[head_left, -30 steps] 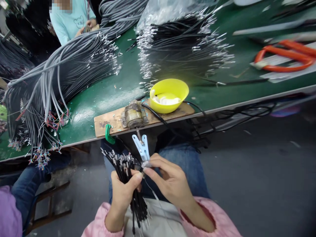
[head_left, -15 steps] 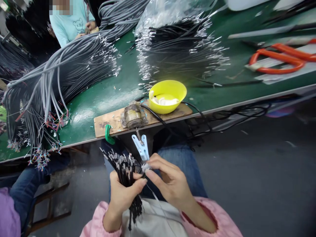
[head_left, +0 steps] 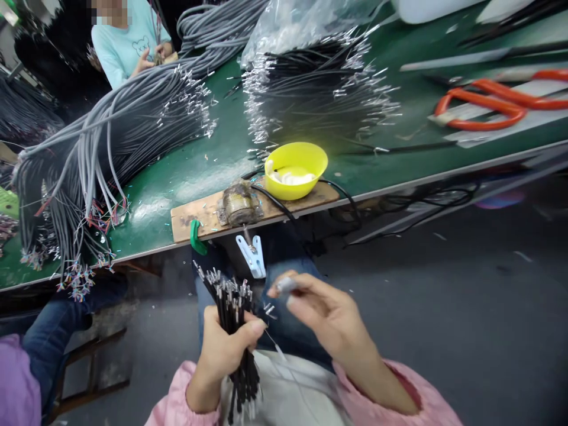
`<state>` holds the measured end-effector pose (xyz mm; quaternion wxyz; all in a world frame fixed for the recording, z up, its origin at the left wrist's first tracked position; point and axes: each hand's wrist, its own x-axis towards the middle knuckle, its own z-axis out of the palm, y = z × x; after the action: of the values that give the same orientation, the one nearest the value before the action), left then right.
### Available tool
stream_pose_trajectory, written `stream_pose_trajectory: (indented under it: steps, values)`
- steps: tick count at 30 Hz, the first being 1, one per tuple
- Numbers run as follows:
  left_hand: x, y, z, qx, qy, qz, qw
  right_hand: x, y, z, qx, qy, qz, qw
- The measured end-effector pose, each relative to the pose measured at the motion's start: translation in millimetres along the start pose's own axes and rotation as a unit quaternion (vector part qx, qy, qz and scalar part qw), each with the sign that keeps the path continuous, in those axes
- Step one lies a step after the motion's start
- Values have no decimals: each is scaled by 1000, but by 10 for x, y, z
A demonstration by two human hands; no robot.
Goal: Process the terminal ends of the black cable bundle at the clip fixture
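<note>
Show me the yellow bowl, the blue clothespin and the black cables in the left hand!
Yellow bowl [head_left: 290, 190]: head view, on its outer front wall.
Blue clothespin [head_left: 256, 262]: head view, near its middle.
Black cables [head_left: 229, 312]: head view, on their upper part.

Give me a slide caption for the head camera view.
Left hand clasping a bundle of black cables, right hand apart from it, a yellow bowl on the wooden board beyond.
</note>
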<state>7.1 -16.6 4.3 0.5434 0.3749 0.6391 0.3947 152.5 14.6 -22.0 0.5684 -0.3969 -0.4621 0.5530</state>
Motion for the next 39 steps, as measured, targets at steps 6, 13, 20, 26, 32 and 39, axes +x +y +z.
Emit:
stream_pose_trajectory:
  steps: [6, 13, 20, 26, 32, 39]
  values:
    - [-51, 35, 18, -82, -54, -36, 995, -156, 11, 113, 39, -20, 46, 998]
    - [-90, -22, 113, -89, 25, 52, 994, -255, -1, 203, -77, 83, -129, 985]
    - [-36, -46, 74, -73, 56, 36, 995, -159, 22, 124, -46, 6, -14, 999]
    - [66, -84, -1, -117, -14, -39, 992, -44, 41, 84, -16, 4, 16, 1000]
    - [62, 26, 18, -31, 95, 77, 992, 163, 14, 85, 197, -75, 168, 963]
    - [56, -67, 47, -36, 163, 98, 981, 459, -32, 223, 206, -70, 195, 956]
